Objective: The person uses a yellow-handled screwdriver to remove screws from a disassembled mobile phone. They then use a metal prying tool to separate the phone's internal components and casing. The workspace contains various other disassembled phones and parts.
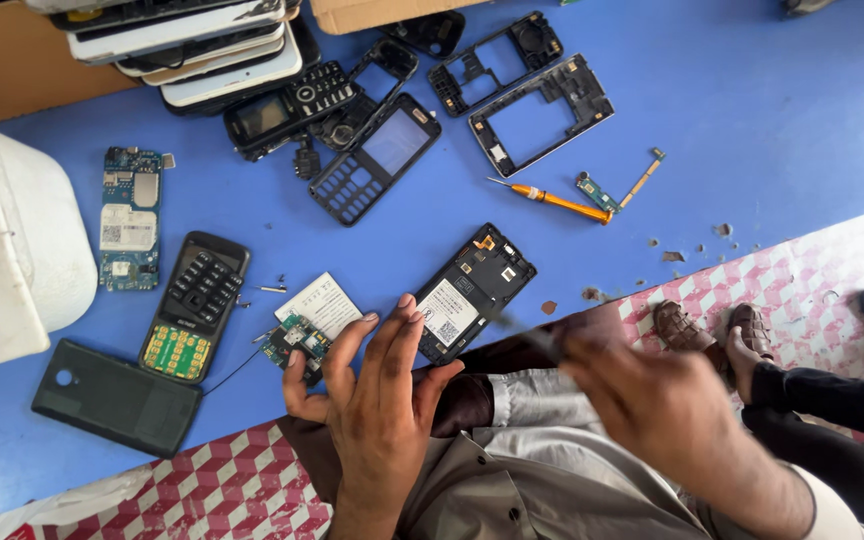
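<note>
Down at the near edge of the blue table, the left hand pinches a small green circuit board between thumb and fingers, just left of an opened black phone. Blurred, the right hand sits right of that phone; whether it grips anything, I cannot tell. An orange screwdriver lies beyond the phone, a keypad handset left of it.
</note>
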